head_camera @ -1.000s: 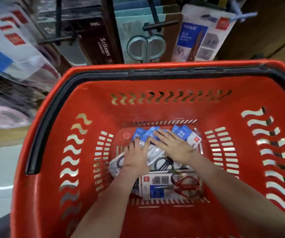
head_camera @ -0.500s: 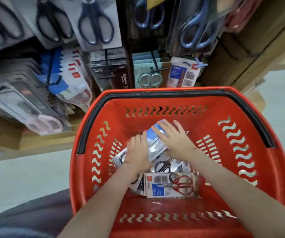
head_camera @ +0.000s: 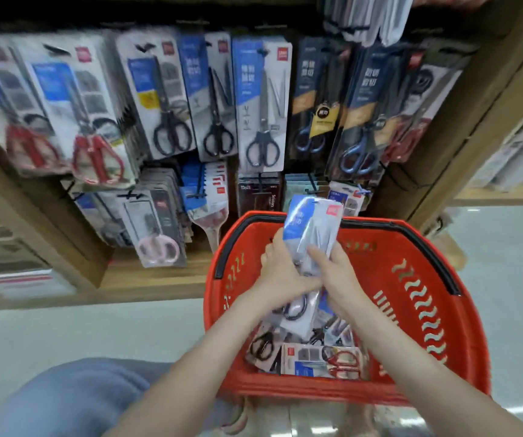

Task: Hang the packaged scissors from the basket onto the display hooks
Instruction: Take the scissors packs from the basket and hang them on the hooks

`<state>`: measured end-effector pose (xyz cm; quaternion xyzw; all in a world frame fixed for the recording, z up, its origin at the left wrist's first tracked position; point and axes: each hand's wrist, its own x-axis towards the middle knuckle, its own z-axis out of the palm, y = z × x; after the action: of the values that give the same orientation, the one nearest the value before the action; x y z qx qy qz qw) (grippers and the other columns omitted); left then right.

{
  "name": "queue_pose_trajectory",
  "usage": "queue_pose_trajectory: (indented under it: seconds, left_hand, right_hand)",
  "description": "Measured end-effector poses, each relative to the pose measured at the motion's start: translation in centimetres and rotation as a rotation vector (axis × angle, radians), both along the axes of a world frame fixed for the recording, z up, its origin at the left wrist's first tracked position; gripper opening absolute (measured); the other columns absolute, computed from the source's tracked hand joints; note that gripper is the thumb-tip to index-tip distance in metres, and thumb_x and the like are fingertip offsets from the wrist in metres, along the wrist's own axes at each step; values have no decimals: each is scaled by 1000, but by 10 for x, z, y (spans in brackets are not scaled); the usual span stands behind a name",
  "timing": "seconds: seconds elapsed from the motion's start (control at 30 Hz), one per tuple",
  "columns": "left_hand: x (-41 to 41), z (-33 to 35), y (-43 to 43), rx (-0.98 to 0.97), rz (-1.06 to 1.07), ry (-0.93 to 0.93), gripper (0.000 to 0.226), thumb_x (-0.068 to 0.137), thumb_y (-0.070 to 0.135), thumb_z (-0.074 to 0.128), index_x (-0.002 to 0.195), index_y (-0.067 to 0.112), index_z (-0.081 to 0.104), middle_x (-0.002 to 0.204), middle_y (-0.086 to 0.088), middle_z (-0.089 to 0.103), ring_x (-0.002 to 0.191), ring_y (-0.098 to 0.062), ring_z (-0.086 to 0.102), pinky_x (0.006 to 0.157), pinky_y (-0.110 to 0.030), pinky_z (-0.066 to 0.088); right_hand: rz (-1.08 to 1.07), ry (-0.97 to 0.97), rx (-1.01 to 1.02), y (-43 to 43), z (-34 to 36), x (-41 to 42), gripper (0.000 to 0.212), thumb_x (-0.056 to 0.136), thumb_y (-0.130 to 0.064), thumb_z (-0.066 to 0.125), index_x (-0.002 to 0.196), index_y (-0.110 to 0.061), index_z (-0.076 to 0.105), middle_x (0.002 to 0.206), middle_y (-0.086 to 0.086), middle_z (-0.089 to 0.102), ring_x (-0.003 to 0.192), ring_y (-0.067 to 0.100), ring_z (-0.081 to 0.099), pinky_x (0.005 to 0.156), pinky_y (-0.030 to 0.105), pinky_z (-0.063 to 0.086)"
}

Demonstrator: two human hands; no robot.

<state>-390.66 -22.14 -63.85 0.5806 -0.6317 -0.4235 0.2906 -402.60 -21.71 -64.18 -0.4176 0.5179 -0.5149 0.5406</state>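
Note:
A stack of blue-and-white packaged scissors [head_camera: 312, 228] is lifted above the red basket [head_camera: 411, 279]. My left hand [head_camera: 280, 269] grips the stack from the left side and my right hand [head_camera: 336, 272] grips it from the right, fingers curled over its lower half. The black scissor handles of the stack show below my hands. More packaged scissors [head_camera: 320, 361] lie on the basket floor, one with red handles. Display hooks [head_camera: 258, 181] loaded with hanging scissor packs fill the wooden rack ahead.
The wooden rack frame [head_camera: 427, 159] rises at the right of the hooks. A low wooden shelf edge [head_camera: 146, 279] runs to the left of the basket. My knee in blue cloth [head_camera: 74, 395] is at the bottom left. Pale floor lies on both sides.
Both hands have lifted the stack of packs up out of the basket toward the rack. The view has tilted upward, showing more of the hanging display.

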Motion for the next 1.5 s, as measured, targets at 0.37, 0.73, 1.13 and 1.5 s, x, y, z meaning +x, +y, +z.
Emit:
queue_pose_trajectory:
  seconds: [0.37,0.73,1.13,1.5]
  left_hand:
    - [78,72,21,260,-61,548,28,104,26,41,104,16,67,95,1,73,86,-14,66,87,-37,51]
    - [104,91,16,34,239,585,14,94,6,57,91,6,70,93,-10,74,90,-27,69,88,-42,52]
    - [108,106,15,35,331,681,12,91,10,65,98,1,69,90,-16,74,67,-18,66,46,-18,46]
    - [132,132,-29,-172,566,566,26,73,28,59,89,10,70,96,-15,71,78,-20,61,85,-50,52]
  right_hand:
    - [187,-185,-35,15,70,19,30,100,-11,42,128,-5,53,118,17,67,103,31,67,88,44,56]
    - [55,-149,-53,-12,98,26,22,99,-2,44,112,-6,61,96,10,74,84,24,72,67,36,58]
    - [114,-129,-191,-18,97,73,48,93,5,54,125,-28,39,115,15,64,93,22,69,73,36,58]
    - [-80,-144,-344,-75,139,53,66,95,7,47,148,-32,34,118,7,68,109,29,65,95,58,49]
